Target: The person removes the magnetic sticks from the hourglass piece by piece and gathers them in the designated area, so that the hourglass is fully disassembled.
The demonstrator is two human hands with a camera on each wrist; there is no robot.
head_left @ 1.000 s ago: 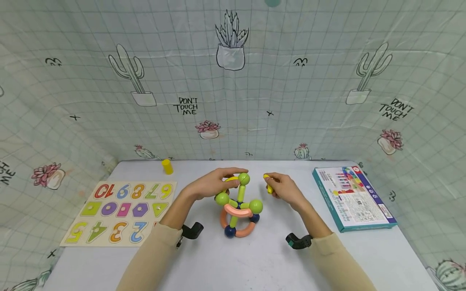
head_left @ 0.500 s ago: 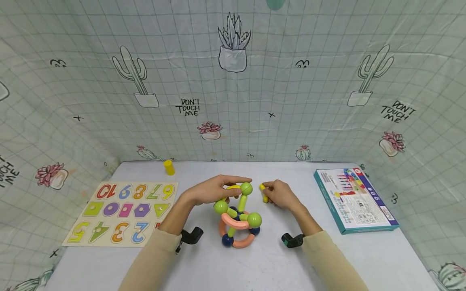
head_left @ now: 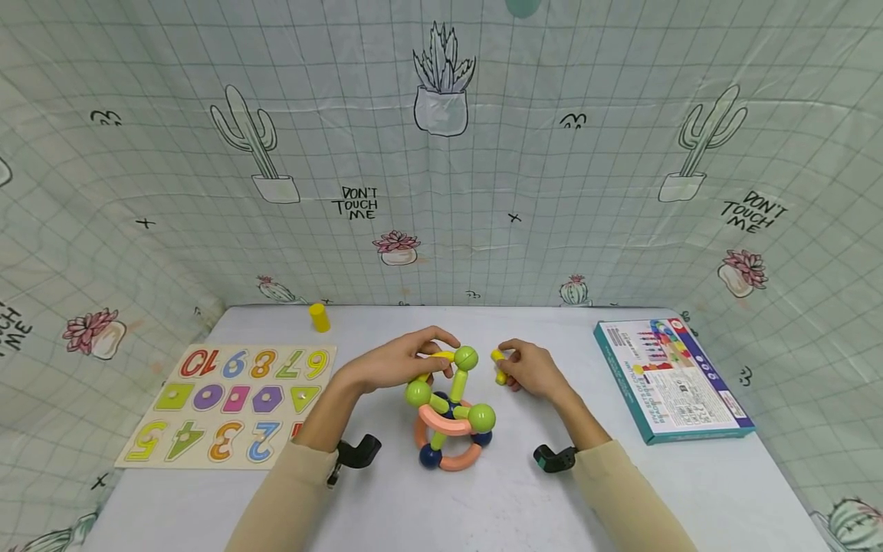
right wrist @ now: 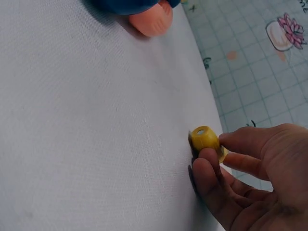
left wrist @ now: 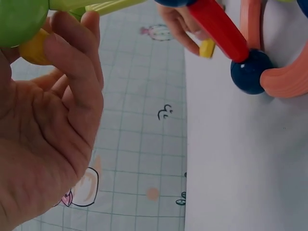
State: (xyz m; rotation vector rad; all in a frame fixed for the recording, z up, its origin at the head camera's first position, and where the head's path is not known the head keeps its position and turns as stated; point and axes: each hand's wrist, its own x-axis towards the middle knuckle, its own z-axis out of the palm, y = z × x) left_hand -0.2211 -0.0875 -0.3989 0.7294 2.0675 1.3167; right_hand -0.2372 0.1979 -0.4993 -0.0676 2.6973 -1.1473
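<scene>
White desk carried, around mid-width, a ball-and-rod structure in green, navy and coral. The left hand was at its far-left side, the right hand apart on its right; each was clamped in a pinch. The left gripped a curved yellow rod beside the structure's top; the right, nearer, held a partly hidden yellow rod, long axis roughly near to far, structure leftward.
</scene>
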